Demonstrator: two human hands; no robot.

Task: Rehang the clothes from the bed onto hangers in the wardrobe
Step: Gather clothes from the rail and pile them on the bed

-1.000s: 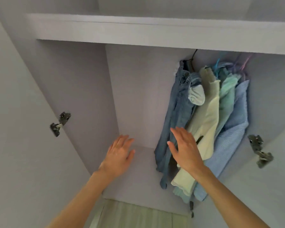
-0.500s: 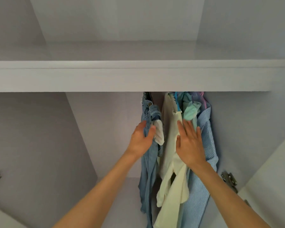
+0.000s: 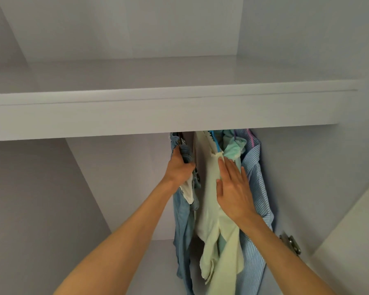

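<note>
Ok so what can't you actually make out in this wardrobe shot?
- Head view: the rail and hanger hooks, hidden behind the shelf.
- Left hand fingers, buried in the jeans.
- Mint garment, mostly covered by the cream top.
- Striped shirt hem, cut off by the bottom edge.

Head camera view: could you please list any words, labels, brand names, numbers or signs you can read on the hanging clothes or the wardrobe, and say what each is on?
None can be read: no text shows on the jeans that the left hand grips, the cream garment under the right hand, the mint garment, the blue striped shirt, the shelf or the hinge.
</note>
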